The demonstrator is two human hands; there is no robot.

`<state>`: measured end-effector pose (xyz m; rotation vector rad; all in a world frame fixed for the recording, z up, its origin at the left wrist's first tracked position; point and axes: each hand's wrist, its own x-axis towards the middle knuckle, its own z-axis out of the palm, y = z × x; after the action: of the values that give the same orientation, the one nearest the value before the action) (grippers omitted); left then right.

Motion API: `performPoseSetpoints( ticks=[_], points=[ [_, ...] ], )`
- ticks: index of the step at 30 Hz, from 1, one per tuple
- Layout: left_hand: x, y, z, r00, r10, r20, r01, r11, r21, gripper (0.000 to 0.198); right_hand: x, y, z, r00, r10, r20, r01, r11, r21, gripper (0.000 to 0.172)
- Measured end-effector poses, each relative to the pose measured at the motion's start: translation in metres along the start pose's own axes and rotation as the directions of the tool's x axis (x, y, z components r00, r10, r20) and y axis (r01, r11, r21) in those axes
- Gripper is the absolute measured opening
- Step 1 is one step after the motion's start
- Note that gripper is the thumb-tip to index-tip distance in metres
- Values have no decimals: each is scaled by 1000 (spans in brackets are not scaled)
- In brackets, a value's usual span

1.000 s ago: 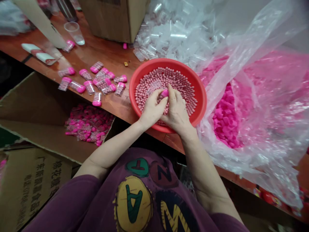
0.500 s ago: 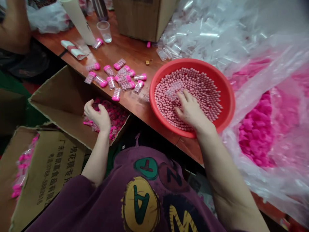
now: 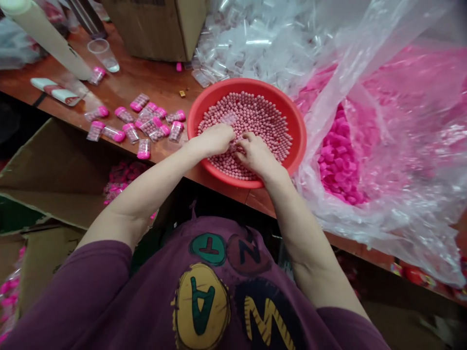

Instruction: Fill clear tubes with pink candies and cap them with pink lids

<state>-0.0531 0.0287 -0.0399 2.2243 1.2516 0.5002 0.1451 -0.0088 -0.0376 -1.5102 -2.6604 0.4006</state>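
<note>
A red bowl (image 3: 301, 141) full of small pink beads (image 3: 264, 119) stands at the table's front edge. Both of my hands are inside it, close together over the beads. My left hand (image 3: 219, 138) is closed, knuckles up, with its fingertips pointing at the right hand; what it grips is hidden. My right hand (image 3: 255, 153) has curled fingers and thumb low against the beads, and anything between them is too small to make out. Just behind the left hand, a clear plastic container (image 3: 229, 118) lies on the beads.
Several filled bottles with pink caps (image 3: 144, 148) lie left of the bowl. Behind it are many clear empty containers (image 3: 255, 41) and a cardboard box (image 3: 156, 29). Right is a plastic bag of pink caps (image 3: 339, 160). An open carton (image 3: 54, 170) below left holds more bottles.
My left hand has moved from above the open carton into the bowl, beside my right hand. The right hand stays in the beads. The view has shifted to the right.
</note>
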Motion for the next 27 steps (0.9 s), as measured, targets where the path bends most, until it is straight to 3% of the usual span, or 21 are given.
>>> performPoseSetpoints(
  ticks=[2, 4, 6, 7, 10, 12, 14, 16, 18, 24, 27],
  points=[
    [0, 2, -5, 998, -46, 31, 49, 996, -75, 17, 0, 0, 0, 998, -10, -54, 15, 996, 92, 40],
    [-5, 8, -13, 994, -108, 18, 108, 957, -268, 12, -1, 1, -2, 991, 7, -137, 23, 976, 215, 39],
    [-12, 15, -21, 978, -208, -28, 158, 817, -554, 7, -2, 1, -5, 976, 75, -203, 9, 924, 383, 35],
    [-17, 18, -24, 965, -260, -40, 164, 712, -683, 14, -3, 1, -8, 968, 123, -218, -2, 874, 487, 30],
    [-29, 25, -29, 942, -334, -28, 115, 401, -909, 38, -9, 0, -17, 965, 225, -136, -26, 596, 803, 16],
    [-35, 29, -30, 944, -330, -8, 93, 289, -953, 44, -13, 0, -24, 977, 210, -33, -45, 358, 933, 9],
    [-39, 32, -30, 949, -316, 12, 93, 243, -965, 46, -15, 3, -29, 984, 173, 42, -67, 142, 988, 15],
    [-40, 36, -27, 957, -290, 21, 93, 237, -967, 51, -16, 7, -32, 985, 153, 78, -75, -28, 997, 29],
    [-39, 40, -22, 964, -265, 7, 78, 258, -963, 53, -15, 11, -34, 988, 114, 104, -90, -126, 988, 38],
    [-31, 58, -1, 964, -242, -110, -9, 384, -923, 48, -17, 13, -37, 994, 10, 107, -104, -175, 979, 40],
    [-28, 64, -6, 950, -232, -209, -40, 574, -818, 42, -14, 12, -33, 996, 69, 58, -47, -145, 988, 46]
  ],
)
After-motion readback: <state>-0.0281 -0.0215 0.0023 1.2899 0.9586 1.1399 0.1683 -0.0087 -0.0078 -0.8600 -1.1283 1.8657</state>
